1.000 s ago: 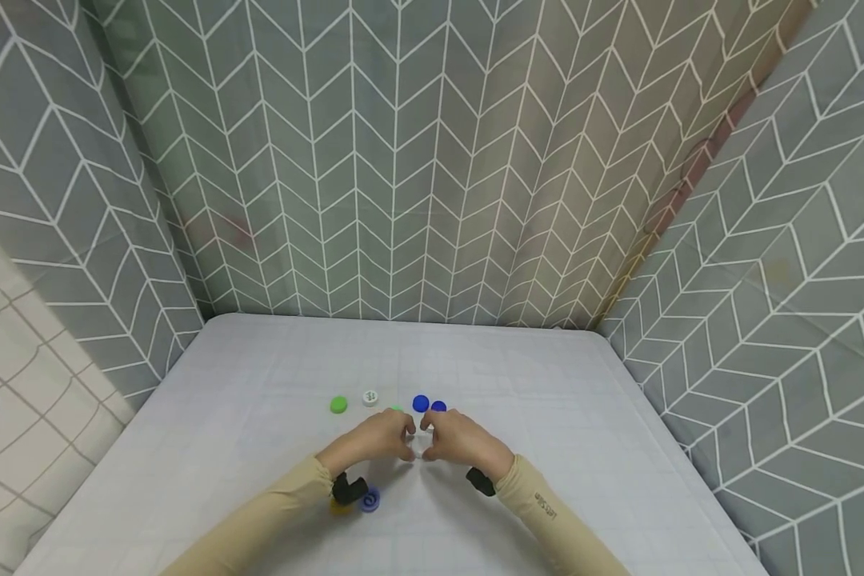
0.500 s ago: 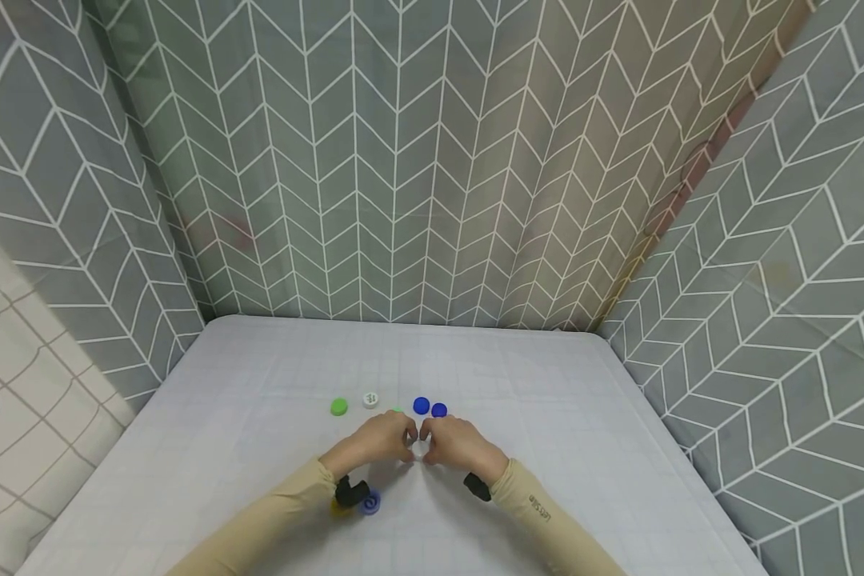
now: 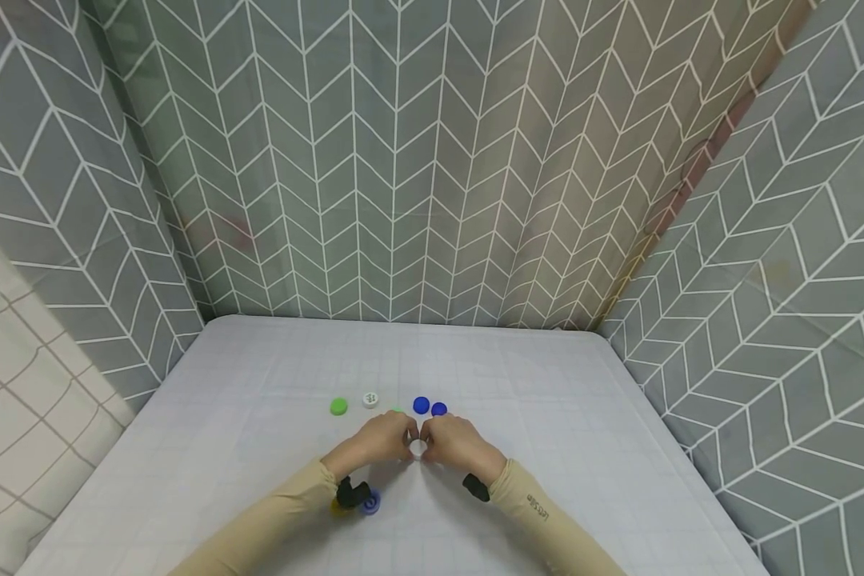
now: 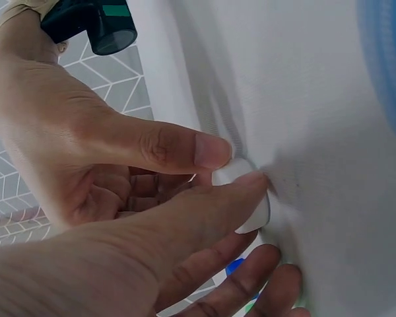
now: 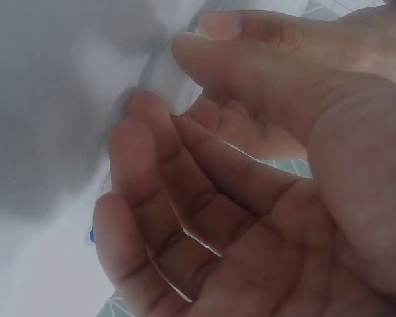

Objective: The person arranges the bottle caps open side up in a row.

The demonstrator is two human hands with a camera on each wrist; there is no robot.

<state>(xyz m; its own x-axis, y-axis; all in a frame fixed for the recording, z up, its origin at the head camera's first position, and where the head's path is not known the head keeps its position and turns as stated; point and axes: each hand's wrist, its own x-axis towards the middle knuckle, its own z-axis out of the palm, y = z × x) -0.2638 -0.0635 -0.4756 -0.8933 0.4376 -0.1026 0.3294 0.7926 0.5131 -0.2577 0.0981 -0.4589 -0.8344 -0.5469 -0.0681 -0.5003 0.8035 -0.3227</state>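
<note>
Between the two hands, low over the table, is a white bottle cap (image 3: 418, 450). My left hand (image 3: 379, 437) pinches it from the left. The right hand (image 3: 462, 445) pinches its other side, and the fingertips of both hands nearly meet around it. In the left wrist view the cap (image 4: 258, 216) shows between the thumbs and fingers, with the left thumb (image 4: 218, 205) across its face. In the right wrist view the cap (image 5: 175, 82) is pale and partly hidden by the right thumb and fingers.
Beyond the hands on the white table (image 3: 547, 384) lie a green cap (image 3: 338, 406), a marked white cap (image 3: 370, 399), two blue caps (image 3: 421, 405) and a half-hidden green one (image 3: 397, 410). By the left wrist are a blue-violet cap (image 3: 370, 503) and a yellow one (image 3: 339, 510).
The hands have drawn slightly closer together around the white bottle cap, which has turned and now shows a rounder face. The other caps have stayed in place.
</note>
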